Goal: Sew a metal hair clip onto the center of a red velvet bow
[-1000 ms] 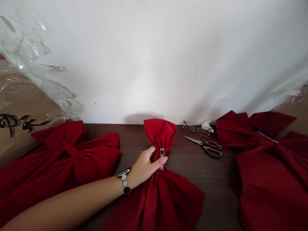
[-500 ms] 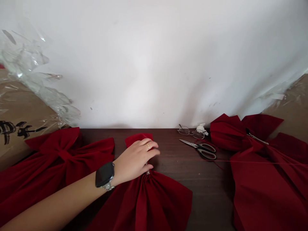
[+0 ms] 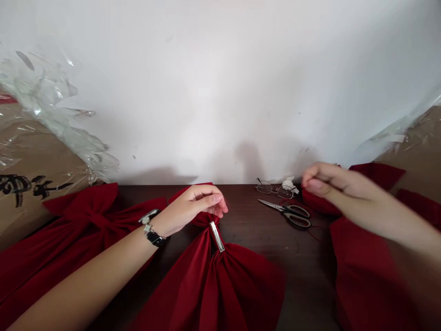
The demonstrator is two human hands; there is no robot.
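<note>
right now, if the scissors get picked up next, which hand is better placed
The right hand, I'd judge: it hovers nearer the scissors, on their handle side, while the left hand is off the blade side, by the middle red bow.

From here the bow [image 3: 210,289] looks like matt cloth — its clip [image 3: 217,236] smooth, shiny metal. The table [image 3: 251,234] seems faintly glossy wood; the scissors [image 3: 285,210], steel and plastic; the wrap [image 3: 74,131] — glossy, crinkled film; the box [image 3: 51,151], dull cardboard.
</note>
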